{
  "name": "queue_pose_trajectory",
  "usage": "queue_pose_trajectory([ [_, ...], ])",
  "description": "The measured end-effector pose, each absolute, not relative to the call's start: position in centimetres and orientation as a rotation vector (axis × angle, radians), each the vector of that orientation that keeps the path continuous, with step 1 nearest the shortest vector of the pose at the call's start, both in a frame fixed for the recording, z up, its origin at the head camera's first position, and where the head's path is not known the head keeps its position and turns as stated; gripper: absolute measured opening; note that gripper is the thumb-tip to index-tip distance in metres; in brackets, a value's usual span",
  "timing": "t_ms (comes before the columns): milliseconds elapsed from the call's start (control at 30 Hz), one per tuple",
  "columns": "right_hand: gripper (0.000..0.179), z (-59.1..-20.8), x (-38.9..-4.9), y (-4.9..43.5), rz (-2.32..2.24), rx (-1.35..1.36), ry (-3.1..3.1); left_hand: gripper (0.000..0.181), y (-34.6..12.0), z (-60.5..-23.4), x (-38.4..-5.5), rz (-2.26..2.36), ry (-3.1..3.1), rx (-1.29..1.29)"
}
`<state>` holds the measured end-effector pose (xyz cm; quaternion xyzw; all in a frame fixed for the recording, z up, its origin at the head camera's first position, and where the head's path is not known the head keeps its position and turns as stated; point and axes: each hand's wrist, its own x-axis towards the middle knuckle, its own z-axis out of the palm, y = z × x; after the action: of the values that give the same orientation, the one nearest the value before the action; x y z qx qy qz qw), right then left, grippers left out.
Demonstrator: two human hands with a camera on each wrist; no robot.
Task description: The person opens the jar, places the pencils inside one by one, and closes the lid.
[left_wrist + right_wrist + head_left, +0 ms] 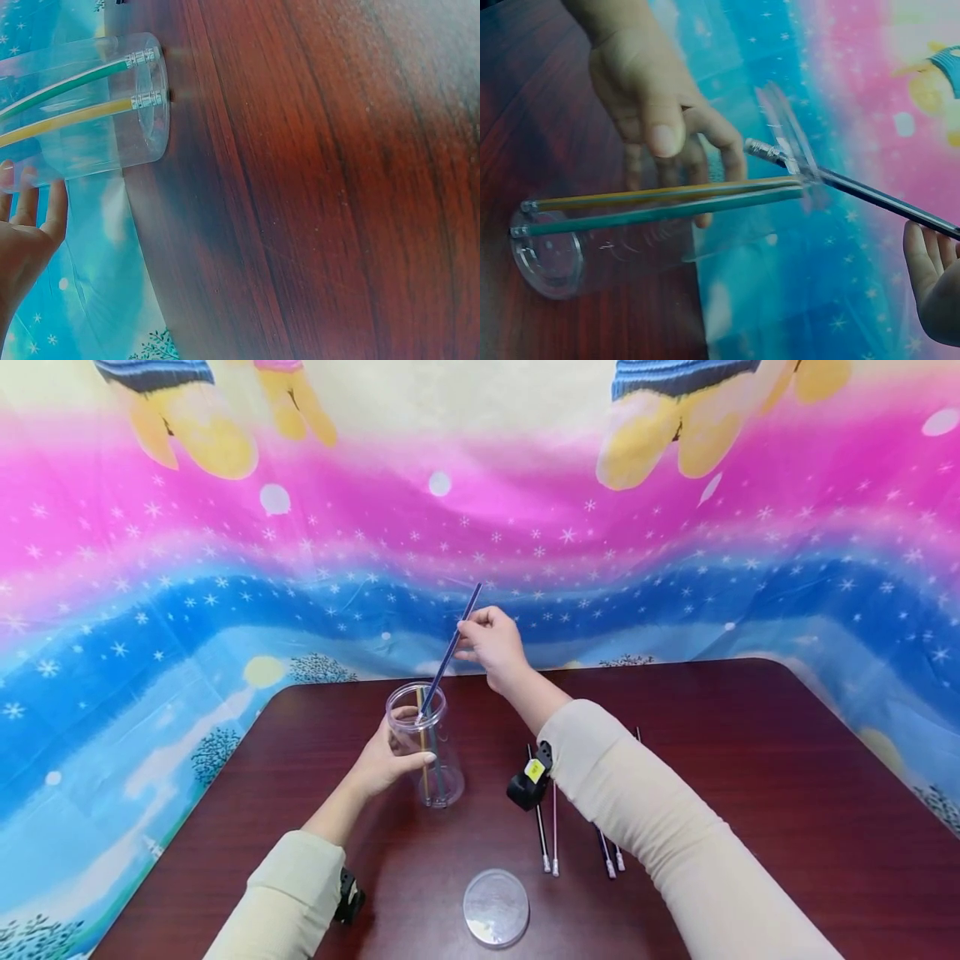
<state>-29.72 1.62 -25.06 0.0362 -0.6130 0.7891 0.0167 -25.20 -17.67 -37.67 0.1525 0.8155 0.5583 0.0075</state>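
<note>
A clear plastic jar (451,781) stands upright on the table, and my left hand (381,763) grips its side just below the mouth. Inside lean a yellow pencil (667,193) and a green pencil (652,220), their metal-banded ends at the bottom. My right hand (495,649), above and right of the jar, pinches a dark blue pencil (452,647) near its upper end. That pencil slants down, and its lower, silver-banded end (765,152) is just inside the jar's mouth. In the left wrist view, fingers (54,214) of the left hand lie against the jar wall.
A round clear lid (496,907) lies on the dark wooden table (420,877) near the front. Right of the jar lie a black pencil (542,835), a pink pencil (555,839) and a dark pencil pair (605,853), partly under the right sleeve. A printed cloth (360,527) hangs behind.
</note>
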Motion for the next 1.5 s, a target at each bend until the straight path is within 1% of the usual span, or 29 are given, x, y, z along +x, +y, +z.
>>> queue_pose_trajectory([
  [167, 0.004, -26.0, -29.5, 0.8, 2.42, 0.19, -2.009, 0.072, -17.7, -37.8, -25.4, 1.752, 2.534, 0.485],
  [533, 0.009, -27.2, -29.3, -0.4, 2.352, 0.308, -2.115, 0.074, -17.7, -37.7, -25.3, 1.748, 2.535, 0.483],
  [867, 0.005, -28.0, -29.4, -0.8, 2.258, 0.39, -2.131, 0.073, -17.7, -37.4, -25.1, 1.754, 2.525, 0.483],
  [1167, 0.017, -29.3, -29.5, -1.2, 2.264, 0.401, -2.035, 0.073, -17.7, -37.9, -25.1, 1.734, 2.55, 0.463],
  [1267, 0.028, -29.5, -29.5, -1.4, 2.271, 0.415, -2.021, 0.072, -17.7, -38.0, -25.2, 1.751, 2.527, 0.481],
  [1400, 0.046, -29.5, -29.3, -1.4, 2.262, 0.515, -1.97, 0.074, -17.8, -37.9, -25.3, 1.773, 2.506, 0.51],
  [1433, 0.049, -29.5, -29.3, -1.3, 2.263, 0.528, -1.96, 0.074, -17.8, -37.9, -25.3, 1.779, 2.503, 0.526],
  [1500, 0.047, -29.5, -29.3, -1.3, 2.278, 0.535, -1.94, 0.075, -17.8, -37.9, -25.3, 1.775, 2.522, 0.555],
])
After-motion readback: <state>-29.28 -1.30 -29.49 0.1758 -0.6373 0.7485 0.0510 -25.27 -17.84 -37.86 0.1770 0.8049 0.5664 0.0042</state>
